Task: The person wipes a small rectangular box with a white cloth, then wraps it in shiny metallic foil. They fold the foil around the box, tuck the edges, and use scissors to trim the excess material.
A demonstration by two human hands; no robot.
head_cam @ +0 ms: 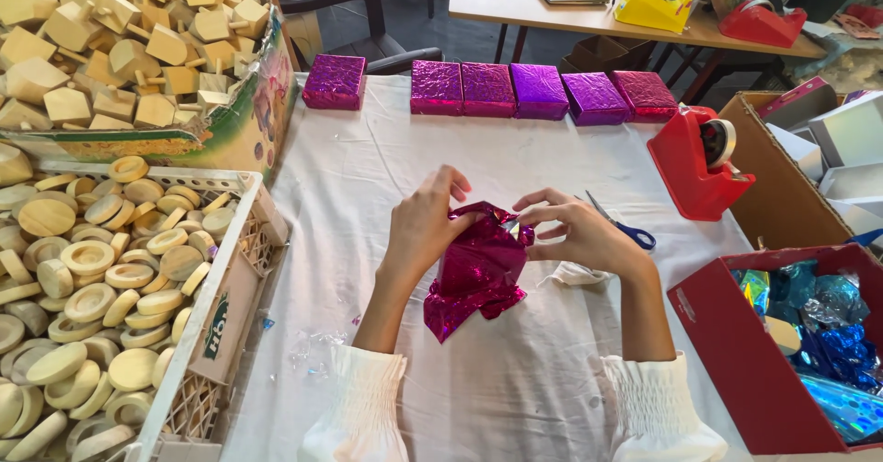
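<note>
My left hand (pixel 423 225) and my right hand (pixel 575 232) both grip a box partly wrapped in shiny magenta foil paper (pixel 478 273), held just above the white cloth (pixel 497 379) in the middle of the table. The left hand presses the foil against the box's left side. The right hand's fingers pinch a fold at its top right corner. Loose foil hangs crumpled at the lower left. Both wrists wear white gathered sleeves.
Several foil-wrapped boxes (pixel 538 91) line the far edge, one apart (pixel 335 80). A red tape dispenser (pixel 699 160) and blue-handled scissors (pixel 630 230) lie right. A red box of blue foil (pixel 809 352) sits near right. Crates of wooden discs (pixel 101 269) and wooden blocks (pixel 129 48) stand left.
</note>
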